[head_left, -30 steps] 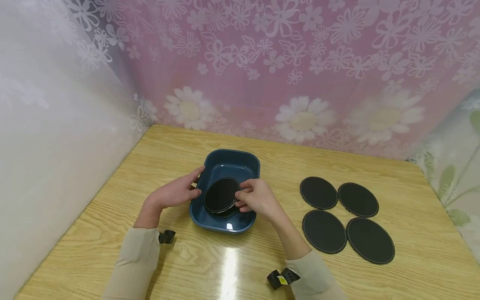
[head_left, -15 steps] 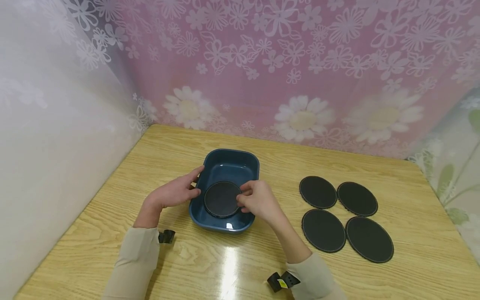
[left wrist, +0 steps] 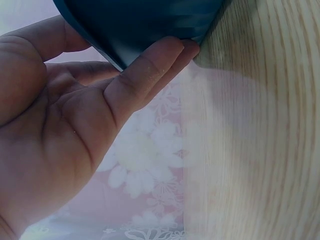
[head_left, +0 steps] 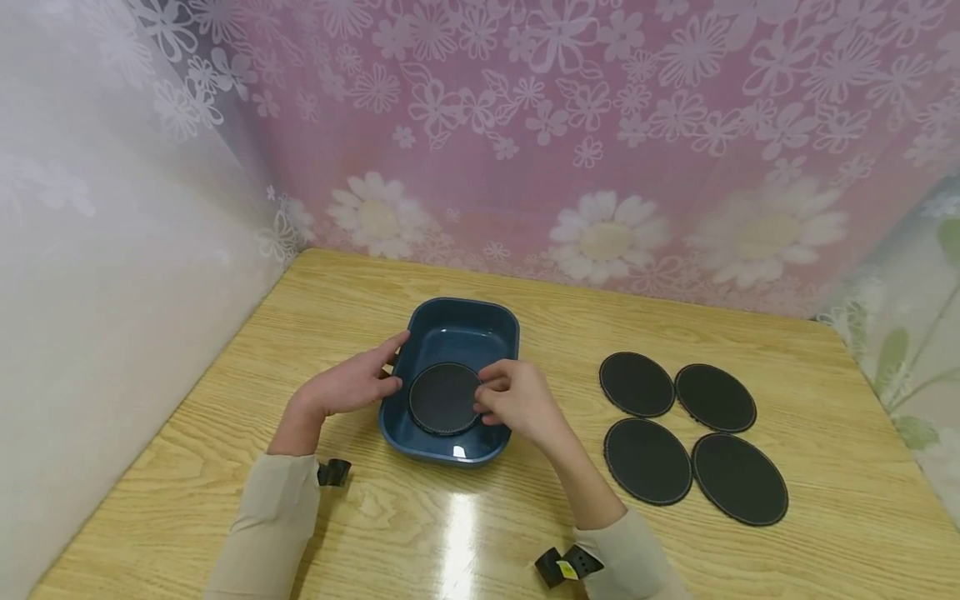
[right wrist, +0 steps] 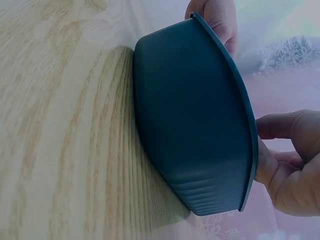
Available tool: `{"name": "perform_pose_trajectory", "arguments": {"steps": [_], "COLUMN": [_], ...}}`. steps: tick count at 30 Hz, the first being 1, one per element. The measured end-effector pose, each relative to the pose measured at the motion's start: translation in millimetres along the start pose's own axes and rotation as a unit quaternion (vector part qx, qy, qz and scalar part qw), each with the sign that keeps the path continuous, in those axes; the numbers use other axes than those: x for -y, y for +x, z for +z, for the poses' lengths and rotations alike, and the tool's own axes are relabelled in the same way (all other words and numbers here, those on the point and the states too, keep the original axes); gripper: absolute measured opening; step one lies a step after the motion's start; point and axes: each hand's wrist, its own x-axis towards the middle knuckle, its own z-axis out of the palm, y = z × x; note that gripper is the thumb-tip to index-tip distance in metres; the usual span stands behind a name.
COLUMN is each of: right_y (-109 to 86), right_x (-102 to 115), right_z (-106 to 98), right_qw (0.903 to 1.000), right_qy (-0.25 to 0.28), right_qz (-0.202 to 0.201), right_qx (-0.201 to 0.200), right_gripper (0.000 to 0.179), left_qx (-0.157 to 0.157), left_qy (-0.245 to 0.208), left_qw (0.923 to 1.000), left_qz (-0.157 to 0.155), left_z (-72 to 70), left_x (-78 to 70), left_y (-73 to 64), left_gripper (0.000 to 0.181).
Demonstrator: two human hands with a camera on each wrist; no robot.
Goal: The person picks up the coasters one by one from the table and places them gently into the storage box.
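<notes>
A dark blue rounded basin (head_left: 467, 321) stands on the table. In its near half lies a round black coaster (head_left: 444, 398) with pale edge stitching. My left hand (head_left: 348, 385) is at the basin's left side, fingers extended; the left wrist view shows fingertips (left wrist: 170, 50) against the outer wall. From the right, my right hand (head_left: 520, 400) reaches over the rim and pinches the coaster's right edge. In the right wrist view the basin's wall (right wrist: 195, 110) hides those fingertips. The left hand (right wrist: 217, 20) shows beyond it.
Several more black coasters (head_left: 648, 461) lie flat in two rows on the wooden table (head_left: 525, 533), right of the basin. A pink flowered curtain (head_left: 495, 183) hangs behind the table's back edge, with pale cloth (head_left: 127, 250) along the left side.
One second ago the coaster was tilted in the right fingers over a dark shape; it has dropped flat in the basin. The left hand has kept its place.
</notes>
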Motion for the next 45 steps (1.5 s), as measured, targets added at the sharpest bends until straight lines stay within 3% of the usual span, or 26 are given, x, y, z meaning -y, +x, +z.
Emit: {"name": "perform_pose_trajectory", "arguments": {"steps": [10,20,29,36,45], "right_y": [-9.0,-26.0,-41.6,-48.9,-57.2], "right_x": [-6,-19,-34,-39,-49], "right_z": [-16,-56,-99,-128,-158], "right_qw": [0.9988,0.9972,0.9973,0.9966,0.9930], "right_qy": [0.043,0.055,-0.017,-0.061,-0.115], "right_qz": [-0.018,-0.040,-0.053,-0.047,-0.020], "right_qx": [-0.013,-0.029,-0.048,-0.030,-0.018], "right_gripper": [0.034,0.038,0.043,0.049,0.052], "left_qx": [-0.012,-0.036,-0.040,-0.044,-0.043], "left_qy": [0.009,0.009,0.006,0.009,-0.019], "left_qw": [0.9999,0.9993,0.9992,0.9990,0.9988], "left_qz": [-0.007,-0.005,0.004,-0.001,0.009], "left_z": [0.7,4.8,13.2,17.7,27.3], "left_x": [-1.8,-5.4,-13.0,-19.2,-24.3], "left_y": [3.9,3.4,7.1,8.7,12.0], "left_gripper": [0.069,0.070,0.071,0.072,0.071]}}
